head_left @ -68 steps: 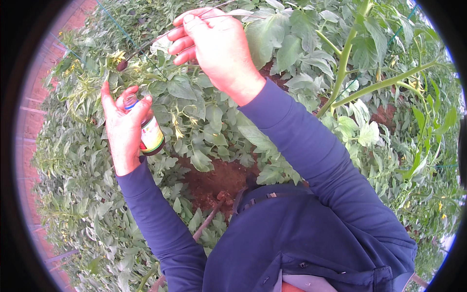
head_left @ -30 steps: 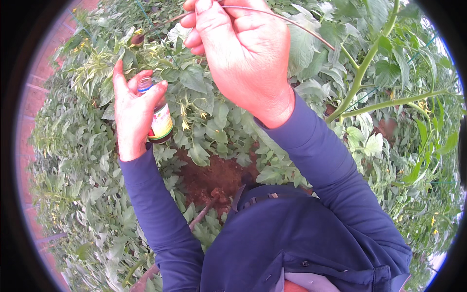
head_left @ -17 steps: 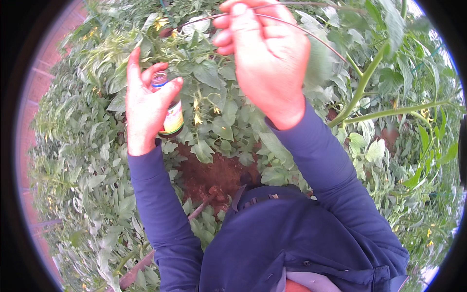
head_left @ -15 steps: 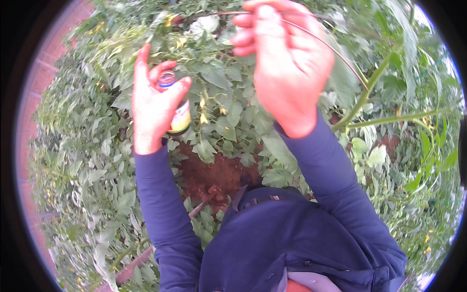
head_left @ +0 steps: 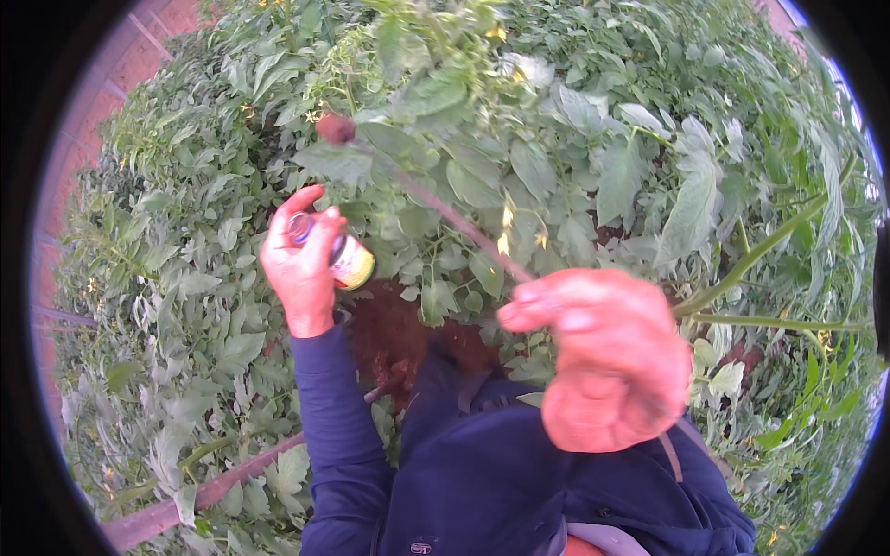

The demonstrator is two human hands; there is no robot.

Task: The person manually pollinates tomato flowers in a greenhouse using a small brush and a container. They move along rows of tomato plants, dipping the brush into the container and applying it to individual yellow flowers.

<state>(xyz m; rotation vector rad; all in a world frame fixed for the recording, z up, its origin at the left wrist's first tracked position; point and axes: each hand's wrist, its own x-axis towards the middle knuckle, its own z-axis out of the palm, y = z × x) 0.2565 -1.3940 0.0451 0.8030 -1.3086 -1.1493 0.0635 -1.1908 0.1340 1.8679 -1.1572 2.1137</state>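
Note:
My left hand [head_left: 301,273] is closed around a small glass jar [head_left: 354,265] with a yellow label and an uncovered mouth. The jar leans, its base toward the right. In my right hand [head_left: 616,361], closed with fingertips pinched together, is a thin stick [head_left: 454,218], slightly blurred. The stick slants up and left to a dark red-brown rounded tip [head_left: 335,129], which sits among leaves above the jar, apart from it. Yellow flowers [head_left: 503,243] hang from a leafy plant just right of the stick.
Dense green foliage [head_left: 195,306] surrounds me. A thick green stem [head_left: 760,264] branches at the right. Bare reddish soil [head_left: 385,329] shows below the jar, and a brownish pipe [head_left: 218,486] runs across the lower left. Paving [head_left: 120,60] lies at the far left edge.
My right hand has dropped toward my body, bringing the stick into a slant across the leaves. My left hand has lowered slightly, its fingers curling more, and the jar has tilted.

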